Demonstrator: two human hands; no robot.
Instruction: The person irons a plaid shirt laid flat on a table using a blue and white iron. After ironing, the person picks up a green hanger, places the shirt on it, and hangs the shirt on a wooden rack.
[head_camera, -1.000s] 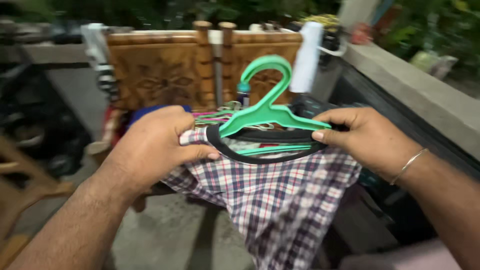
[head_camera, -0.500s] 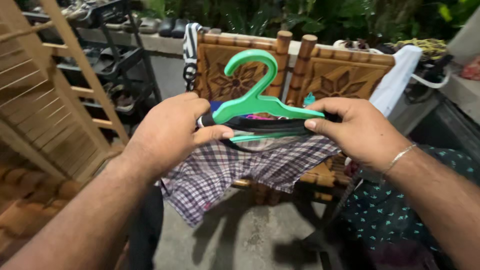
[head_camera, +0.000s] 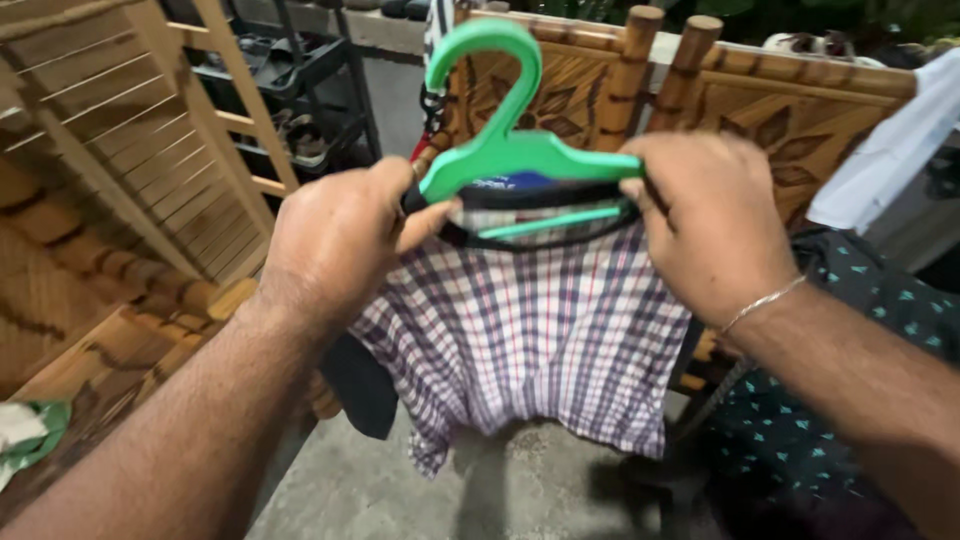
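left hand (head_camera: 340, 235) and right hand (head_camera: 705, 220) each clamp an end of the green hanger (head_camera: 500, 150) (plaid shorts (head_camera: 530, 330) hanging from it).

Carved bamboo chair back (head_camera: 790, 110); wooden slatted rack (head_camera: 130, 130), left; dark shoe shelf (head_camera: 300, 90) behind; white cloth (head_camera: 890, 150), right; dark teal-patterned fabric (head_camera: 850, 400); concrete floor (head_camera: 400, 490).

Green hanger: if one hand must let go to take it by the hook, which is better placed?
Probably the left hand: it grips the green hanger just below the hook, thumb nearest. The right hand pinches the far end with the plaid garment.
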